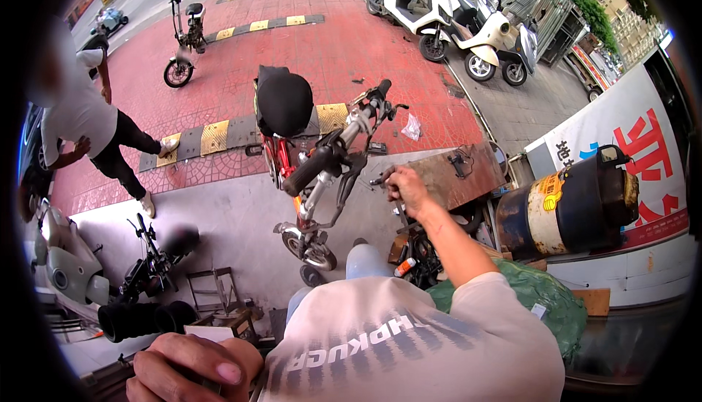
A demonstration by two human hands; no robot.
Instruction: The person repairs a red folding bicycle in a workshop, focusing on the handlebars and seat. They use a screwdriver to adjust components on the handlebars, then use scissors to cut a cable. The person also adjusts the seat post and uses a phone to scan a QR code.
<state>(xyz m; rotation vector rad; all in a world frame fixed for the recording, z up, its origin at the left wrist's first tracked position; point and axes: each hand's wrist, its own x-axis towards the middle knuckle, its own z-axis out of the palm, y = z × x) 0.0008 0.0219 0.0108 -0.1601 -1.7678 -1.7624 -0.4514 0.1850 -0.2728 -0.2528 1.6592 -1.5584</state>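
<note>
Outdoors, on a street-side forecourt: red brick paving crossed by two yellow-and-black speed bumps, then a grey concrete apron nearer the camera. To the right, a white signboard with red and black characters, and in front of it one rusty dark drum lying on its side. Three white scooters parked at the top right; one grey scooter at the left edge. One small folding bike standing alone at the upper left. In the centre, one red electric bike with a black seat bag, handlebar pointing right. One person in a white shirt walking at the left. A green sack beside the wearer's right elbow. Right hand stretched out just beside the handlebar, fingers pinched around a small dark tool. Left hand low at the bottom edge, curled into a fist; contents impossible to tell.
</note>
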